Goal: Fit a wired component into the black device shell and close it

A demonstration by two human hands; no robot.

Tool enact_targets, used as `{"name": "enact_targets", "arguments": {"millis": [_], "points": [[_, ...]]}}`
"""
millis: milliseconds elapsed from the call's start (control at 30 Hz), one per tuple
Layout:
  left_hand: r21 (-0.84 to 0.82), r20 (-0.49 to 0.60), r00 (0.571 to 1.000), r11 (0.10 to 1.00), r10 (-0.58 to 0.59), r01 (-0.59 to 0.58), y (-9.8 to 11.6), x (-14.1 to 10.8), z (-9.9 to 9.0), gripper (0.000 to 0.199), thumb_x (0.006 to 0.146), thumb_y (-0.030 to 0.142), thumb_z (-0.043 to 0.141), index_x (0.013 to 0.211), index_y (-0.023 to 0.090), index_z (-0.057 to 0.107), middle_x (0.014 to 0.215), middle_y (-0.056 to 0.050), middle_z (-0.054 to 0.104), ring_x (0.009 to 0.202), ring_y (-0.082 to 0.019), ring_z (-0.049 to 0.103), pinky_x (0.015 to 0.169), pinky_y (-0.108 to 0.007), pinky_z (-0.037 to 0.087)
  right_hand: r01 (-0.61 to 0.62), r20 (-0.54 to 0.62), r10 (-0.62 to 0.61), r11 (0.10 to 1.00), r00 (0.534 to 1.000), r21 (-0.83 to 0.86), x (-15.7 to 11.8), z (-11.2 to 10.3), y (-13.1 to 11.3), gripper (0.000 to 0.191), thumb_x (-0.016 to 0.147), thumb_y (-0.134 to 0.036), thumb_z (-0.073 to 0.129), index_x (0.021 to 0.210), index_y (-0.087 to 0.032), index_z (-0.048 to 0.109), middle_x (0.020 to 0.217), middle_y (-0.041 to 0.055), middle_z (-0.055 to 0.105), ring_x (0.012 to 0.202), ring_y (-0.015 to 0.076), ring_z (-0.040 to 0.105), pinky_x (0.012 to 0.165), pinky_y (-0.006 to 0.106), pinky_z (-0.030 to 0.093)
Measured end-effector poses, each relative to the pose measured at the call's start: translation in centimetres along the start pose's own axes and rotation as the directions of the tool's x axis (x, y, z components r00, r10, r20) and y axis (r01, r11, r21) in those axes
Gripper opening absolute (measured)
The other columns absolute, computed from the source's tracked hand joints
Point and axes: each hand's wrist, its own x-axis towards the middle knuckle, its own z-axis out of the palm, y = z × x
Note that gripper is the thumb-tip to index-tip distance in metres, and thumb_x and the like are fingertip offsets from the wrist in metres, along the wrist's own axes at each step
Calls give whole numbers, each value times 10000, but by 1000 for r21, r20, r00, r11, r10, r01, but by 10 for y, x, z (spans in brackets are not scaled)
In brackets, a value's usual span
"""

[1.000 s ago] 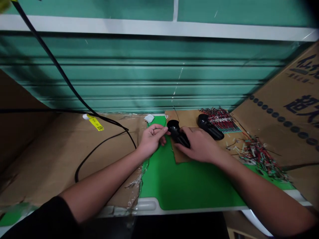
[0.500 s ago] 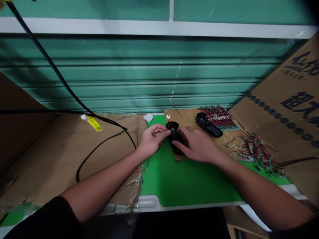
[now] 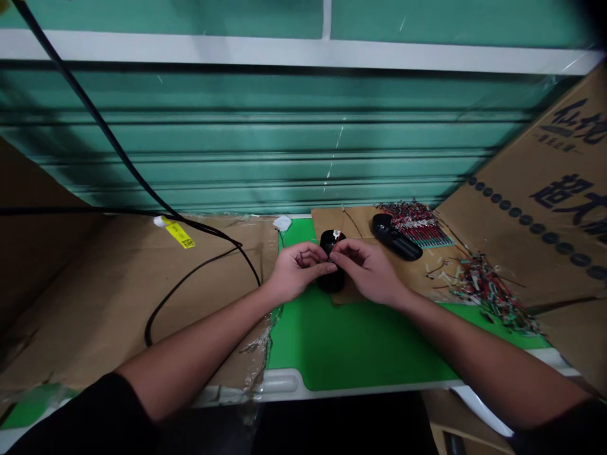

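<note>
A black plastic shell with a rounded hollow top lies under my two hands. My right hand pinches a thin red wire that rises above the shell. By this wire sits a tiny white circuit board. My left hand is closed at the shell's left side, thumb against fingers, its tips almost meeting those of the right hand. What lies between the left fingertips is too small to make out. Another black shell rests to the right on a cardboard sheet.
Rows of wired boards stand behind the second shell, and a tangled heap of wired parts spreads at the right. Black cables with a yellow tag cross the left cardboard. A marked carton walls the right.
My right hand has moved from the shell's side to the wire near my left hand. The small white board has shifted right and down, and the shell now lies straighter.
</note>
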Motion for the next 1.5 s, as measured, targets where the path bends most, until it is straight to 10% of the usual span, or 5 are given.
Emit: {"name": "enact_targets", "arguments": {"millis": [133, 733, 1133, 1500], "points": [[-16, -30, 999, 1000, -17, 16, 2, 0, -1, 534, 748, 641, 949, 917, 165, 778, 577, 30, 620, 449, -89, 490, 426, -223, 322, 12, 68, -10, 1000, 998, -25, -1, -1, -4, 257, 1014, -449, 672, 920, -210, 692, 870, 16, 708, 809, 183, 631, 748, 308, 496], [-5, -141, 990, 1000, -19, 18, 4, 1, -8, 505, 659, 587, 1000, 773, 174, 733, 574, 1, 646, 414, -88, 455, 400, -227, 284, -28, 1, 28, 999, 1000, 23, -2, -1, 3, 312, 1052, -528, 666, 983, -235, 584, 712, -19, 650, 621, 155, 616, 599, 294, 479], [346, -84, 980, 928, 179, -140, 0, -9, -9, 303, 733, 427, 931, 731, 170, 769, 556, 7, 553, 500, -94, 408, 494, -235, 286, -41, -137, 32, 997, 990, -66, -2, -4, 9, 373, 1031, -608, 676, 989, -248, 587, 691, 1, 705, 597, 185, 684, 585, 311, 529], [332, -148, 932, 904, 332, -269, 8, -5, -7, 251, 833, 456, 884, 864, 210, 850, 816, -62, 725, 722, -174, 569, 686, -304, 457, 99, 53, -86, 937, 995, -334, -9, -8, -5, 169, 1099, -417, 588, 1030, -266, 622, 851, 26, 747, 714, 210, 705, 689, 343, 541]]}}
